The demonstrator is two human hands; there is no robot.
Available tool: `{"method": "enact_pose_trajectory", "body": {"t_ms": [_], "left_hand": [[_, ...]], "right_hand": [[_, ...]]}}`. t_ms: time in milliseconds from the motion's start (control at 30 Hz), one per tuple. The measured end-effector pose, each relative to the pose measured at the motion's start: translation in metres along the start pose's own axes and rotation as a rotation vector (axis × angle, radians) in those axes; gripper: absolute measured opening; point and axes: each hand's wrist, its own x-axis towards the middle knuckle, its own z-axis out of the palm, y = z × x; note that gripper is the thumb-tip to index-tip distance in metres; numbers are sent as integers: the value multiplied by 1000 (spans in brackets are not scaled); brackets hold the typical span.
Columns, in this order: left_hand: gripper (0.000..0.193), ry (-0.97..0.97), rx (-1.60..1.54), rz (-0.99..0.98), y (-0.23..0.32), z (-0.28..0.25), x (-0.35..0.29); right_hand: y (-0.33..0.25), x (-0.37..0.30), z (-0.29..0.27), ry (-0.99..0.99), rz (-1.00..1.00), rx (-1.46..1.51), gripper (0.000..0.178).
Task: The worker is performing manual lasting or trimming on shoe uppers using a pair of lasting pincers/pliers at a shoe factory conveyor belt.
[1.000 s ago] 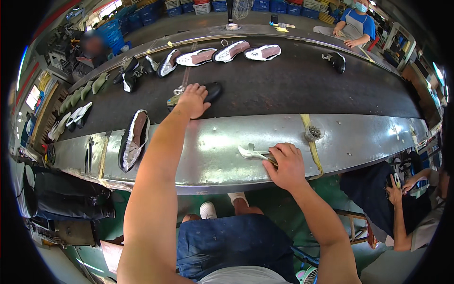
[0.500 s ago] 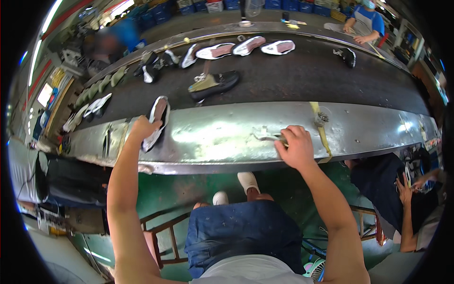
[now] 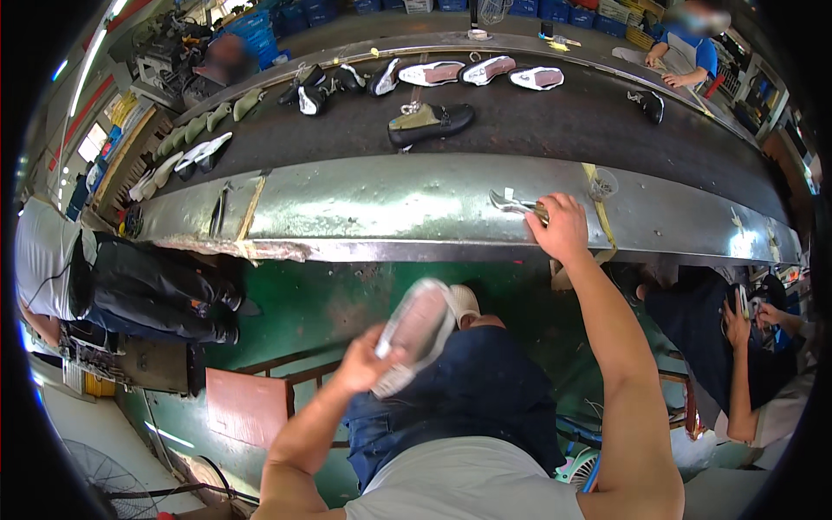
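Observation:
My left hand (image 3: pixel 364 362) is closed around the edge of a white-rimmed shoe upper (image 3: pixel 420 325) with a pinkish sole side facing up. It is held above my lap, slightly blurred by motion. On the metal ledge (image 3: pixel 347 204) of the bench my right hand (image 3: pixel 562 227) is closed on the handle of metal pliers (image 3: pixel 510 203) with a curved, hooked head pointing left. Its grip hides most of the handle. Beyond the ledge, a dark shoe (image 3: pixel 433 127) with an olive lining lies on its side on the black belt (image 3: pixel 555 121).
Several white-edged shoe uppers (image 3: pixel 433 73) line the belt's far side. Olive shoe pieces (image 3: pixel 208 121) stand at its left. A dark tool (image 3: pixel 218 211) lies on the ledge. People sit close at left (image 3: pixel 147 282) and right (image 3: pixel 737 347). Another person (image 3: pixel 685 61) works across the belt.
My left hand has lifted the shoe upper off the ledge and brought it back over my lap. My right hand has closed on the pliers at the ledge. The view has shifted.

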Motion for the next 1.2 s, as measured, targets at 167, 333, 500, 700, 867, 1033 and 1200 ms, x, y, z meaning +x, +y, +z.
{"method": "enact_pose_trajectory", "body": {"t_ms": [167, 333, 500, 700, 867, 1033, 1200], "left_hand": [[86, -427, 525, -233, -65, 75, -21], [79, -365, 841, 46, -51, 86, -4], [89, -275, 374, 3, -50, 126, 54], [69, -103, -325, -67, -57, 96, 56], [67, -115, -510, -24, -46, 75, 26], [51, -137, -471, -80, -62, 67, 16], [50, -122, -392, 4, -65, 59, 10]], "right_hand": [[-4, -7, 2, -11, 44, -120, 45], [-19, -32, -12, -75, -45, -253, 59], [-23, -58, -39, -263, -60, -292, 54], [-71, -141, -79, -359, 291, 423, 31], [-117, -231, -98, -987, 680, 1123, 25], [-152, -249, -84, -1033, 488, 1131, 22], [-172, -240, -61, -1040, 663, 1294, 23]]}}
